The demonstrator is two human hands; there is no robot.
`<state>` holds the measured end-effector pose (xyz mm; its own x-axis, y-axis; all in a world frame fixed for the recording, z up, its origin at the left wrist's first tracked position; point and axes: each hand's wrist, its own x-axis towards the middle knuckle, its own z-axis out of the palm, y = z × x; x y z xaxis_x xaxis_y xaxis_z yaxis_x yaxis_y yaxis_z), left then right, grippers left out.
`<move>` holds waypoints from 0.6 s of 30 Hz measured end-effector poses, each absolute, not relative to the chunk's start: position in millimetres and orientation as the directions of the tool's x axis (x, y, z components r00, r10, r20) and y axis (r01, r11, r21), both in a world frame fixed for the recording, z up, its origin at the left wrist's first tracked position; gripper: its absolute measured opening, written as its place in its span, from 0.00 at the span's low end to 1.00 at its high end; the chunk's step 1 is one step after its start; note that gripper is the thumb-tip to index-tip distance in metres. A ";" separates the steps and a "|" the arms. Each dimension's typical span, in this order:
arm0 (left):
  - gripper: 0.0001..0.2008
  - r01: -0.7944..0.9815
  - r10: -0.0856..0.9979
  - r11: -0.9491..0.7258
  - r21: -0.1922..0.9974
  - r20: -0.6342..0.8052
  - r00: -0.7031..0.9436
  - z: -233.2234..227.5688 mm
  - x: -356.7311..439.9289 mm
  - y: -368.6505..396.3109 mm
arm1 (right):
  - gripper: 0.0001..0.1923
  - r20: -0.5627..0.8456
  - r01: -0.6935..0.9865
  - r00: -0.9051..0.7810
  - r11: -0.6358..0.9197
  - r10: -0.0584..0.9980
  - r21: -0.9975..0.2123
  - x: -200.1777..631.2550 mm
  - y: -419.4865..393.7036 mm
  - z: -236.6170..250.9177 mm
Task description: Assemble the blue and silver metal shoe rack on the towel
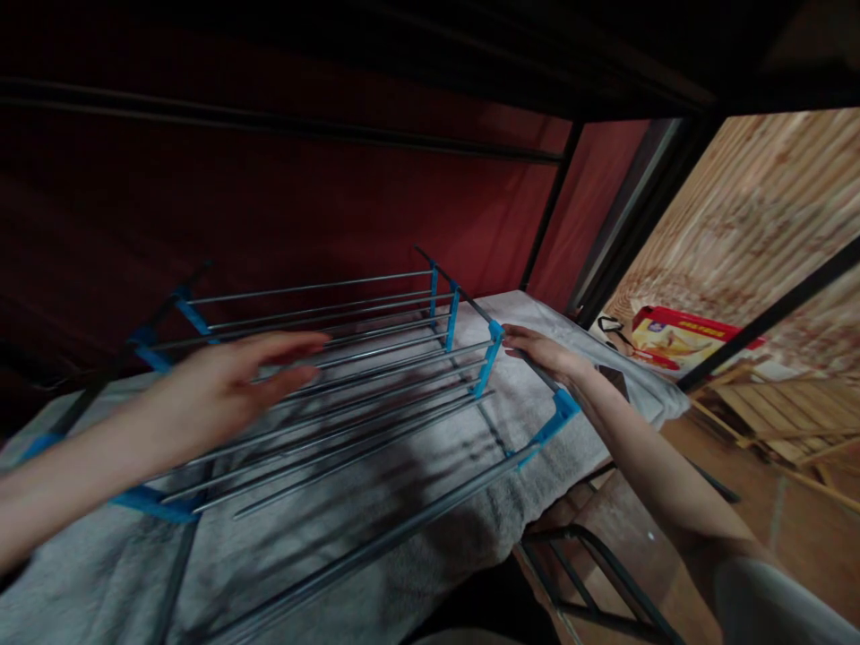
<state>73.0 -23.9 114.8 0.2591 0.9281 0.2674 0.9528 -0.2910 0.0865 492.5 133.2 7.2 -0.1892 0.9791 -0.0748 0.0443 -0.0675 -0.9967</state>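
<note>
Left hand [221, 385]: shown flat and spread, fingers extended toward the right, held over the near rods of the drying rack [349, 376]; whether the palm rests on the rods or hovers just above them cannot be told, as the hand is blurred and its underside is hidden. Nothing is held in it. Right hand [541, 351]: laid on the dark side rail at the rack's right edge, just beside a blue plastic connector [493, 345]; the fingertips are hidden behind the rail and connector, so it cannot be told how tightly, or whether, the rail is gripped.

The rack is seen lying on a grey towel-like cloth [430, 502], its thin metal rods running left to right between blue brackets. The left end of the rack is partly covered by the left forearm, and its nearest rods are lost in shadow. The cloth is cut off at the lower left by the frame edge.

Above and behind, a dark red fabric wall [282, 197] and black frame bars [282, 130] are shown close over the rack, so little room is left overhead. Open space is found only to the right, past the cloth's edge, where a wooden floor, a red and yellow box [678, 339] and wooden slats [779, 412] are visible. A black metal frame [591, 573] is seen below the right forearm.
</note>
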 end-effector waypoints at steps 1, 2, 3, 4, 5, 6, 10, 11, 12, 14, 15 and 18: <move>0.22 0.930 0.920 -0.344 0.131 0.245 0.306 106.9 91.0 -9.5 | 0.21 -0.077 0.054 -0.200 -0.068 0.977 -0.996 486.7 135.3 6.2; 0.21 0.904 0.910 -0.391 0.175 0.223 0.351 96.7 111.4 6.4 | 0.22 -0.069 0.056 -0.204 -0.059 0.977 -0.997 482.0 135.7 5.0; 0.21 0.879 0.899 -0.429 0.207 0.191 0.393 85.2 133.1 22.8 | 0.23 -0.053 0.051 -0.204 -0.044 0.977 -0.998 478.5 134.9 3.8; 0.21 0.870 0.894 -0.443 0.215 0.184 0.409 73.2 154.8 38.8 | 0.24 -0.035 0.043 -0.206 -0.027 0.978 -0.999 476.3 133.5 2.9; 0.21 0.854 0.883 -0.467 0.227 0.175 0.436 61.4 175.2 53.5 | 0.24 -0.019 0.036 -0.212 -0.011 0.977 -0.999 475.2 131.9 2.3; 0.20 0.839 0.871 -0.491 0.236 0.165 0.463 50.4 193.6 66.5 | 0.25 -0.005 0.033 -0.220 0.002 0.976 -0.999 474.8 130.4 2.4; 0.21 0.834 0.881 -0.473 0.283 0.142 0.451 19.9 240.3 100.1 | 0.24 0.030 0.083 -0.273 0.055 0.961 -0.995 476.8 128.9 7.1; 0.20 0.840 0.888 -0.460 0.288 0.140 0.439 15.7 245.9 104.6 | 0.24 0.040 0.101 -0.284 0.071 0.958 -0.992 477.3 129.6 8.5; 0.20 0.843 0.891 -0.453 0.290 0.141 0.431 12.7 249.7 107.9 | 0.24 0.048 0.116 -0.294 0.085 0.955 -0.990 477.7 130.4 9.4; 0.19 0.839 0.889 -0.458 0.293 0.151 0.433 9.7 253.2 111.8 | 0.24 0.062 0.141 -0.297 0.107 0.953 -0.984 478.5 132.7 9.3; 0.19 0.835 0.885 -0.465 0.293 0.157 0.438 9.5 253.7 112.6 | 0.24 0.067 0.152 -0.290 0.116 0.955 -0.982 478.8 133.9 8.3; 0.18 0.832 0.878 -0.477 0.284 0.176 0.444 12.6 253.1 112.4 | 0.26 0.086 0.182 -0.253 0.135 0.964 -0.974 479.7 137.4 3.4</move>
<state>253.1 112.4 12.6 0.4442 0.8785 0.1759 0.8315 -0.4773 0.2840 479.7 137.4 3.4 -0.2532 0.9636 0.0858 0.1818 0.1345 -0.9741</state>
